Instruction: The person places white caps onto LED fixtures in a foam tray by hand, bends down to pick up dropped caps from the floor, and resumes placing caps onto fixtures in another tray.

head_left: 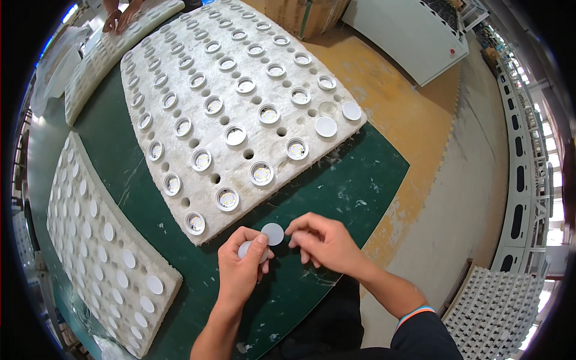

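My left hand (239, 255) is closed on white round lamp covers. One cover (273, 234) juts out beyond the thumb tip, and another cover (247, 251) lies partly hidden among the fingers. Just right of the jutting cover is my right hand (321, 240), its fingers bent and loosely apart, holding nothing that I can see. Ahead, a white foam board (240, 174) holds rows of round lamp housings with small LED boards inside, such as the nearest one (195, 223). At its right corner two housings (326, 126) show plain white tops.
On the green table (336, 198), a second foam board (135, 252) with white discs lies at left. Far left, another person's hands (120, 21) rest at a further board (114, 51). A cardboard box (300, 15), a white cabinet (402, 36) and a tray stack (492, 312) stand beyond.
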Demonstrator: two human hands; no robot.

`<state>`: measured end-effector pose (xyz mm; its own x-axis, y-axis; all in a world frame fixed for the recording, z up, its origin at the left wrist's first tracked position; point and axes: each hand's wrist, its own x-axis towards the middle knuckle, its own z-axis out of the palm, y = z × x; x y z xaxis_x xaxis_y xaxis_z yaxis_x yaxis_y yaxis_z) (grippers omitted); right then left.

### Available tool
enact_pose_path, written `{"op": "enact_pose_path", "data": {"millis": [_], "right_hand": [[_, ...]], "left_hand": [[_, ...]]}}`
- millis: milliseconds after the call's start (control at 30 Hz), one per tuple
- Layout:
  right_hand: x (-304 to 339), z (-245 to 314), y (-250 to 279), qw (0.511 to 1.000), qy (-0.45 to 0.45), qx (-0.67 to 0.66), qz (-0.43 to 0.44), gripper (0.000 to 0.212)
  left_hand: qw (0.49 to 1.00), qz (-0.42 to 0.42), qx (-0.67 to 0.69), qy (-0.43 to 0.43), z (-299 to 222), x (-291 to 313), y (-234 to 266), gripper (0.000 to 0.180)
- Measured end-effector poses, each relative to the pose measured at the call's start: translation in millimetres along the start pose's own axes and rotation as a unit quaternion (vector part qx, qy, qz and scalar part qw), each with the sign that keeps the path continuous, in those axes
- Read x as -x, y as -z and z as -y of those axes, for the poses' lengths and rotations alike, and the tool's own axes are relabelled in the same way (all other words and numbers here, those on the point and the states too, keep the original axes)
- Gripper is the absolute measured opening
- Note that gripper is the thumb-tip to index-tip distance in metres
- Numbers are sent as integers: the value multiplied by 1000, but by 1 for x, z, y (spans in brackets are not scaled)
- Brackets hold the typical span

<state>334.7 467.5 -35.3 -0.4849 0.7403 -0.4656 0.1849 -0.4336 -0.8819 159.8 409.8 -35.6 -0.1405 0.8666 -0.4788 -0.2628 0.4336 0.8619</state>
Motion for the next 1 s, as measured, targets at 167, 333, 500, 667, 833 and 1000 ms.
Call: {"op": "enact_pose_path", "data": {"millis": [167,333,500,667,833,1000], "right_hand": [[-4,2,1,998,-14,-51,31,19],[-6,2,2,998,-11,-16,56,17],[-4,4,3,998,-25,-30,53,18],[-7,7,6,996,-48,-44,53,19],[-6,6,4,997,-39,-43,47,19],[-6,8,5,997,-37,-33,50,19]], "left_hand": [[1000,19,-12,16,-1,-1,0,20],[997,55,-20,43,-2,-4,3,25],[998,51,25,38,-3,-8,4,28],[997,60,-26,36,-8,-9,0,31],[997,66,-11,38,-6,-8,2,30],[996,73,-13,45,-5,-9,2,29]]}}
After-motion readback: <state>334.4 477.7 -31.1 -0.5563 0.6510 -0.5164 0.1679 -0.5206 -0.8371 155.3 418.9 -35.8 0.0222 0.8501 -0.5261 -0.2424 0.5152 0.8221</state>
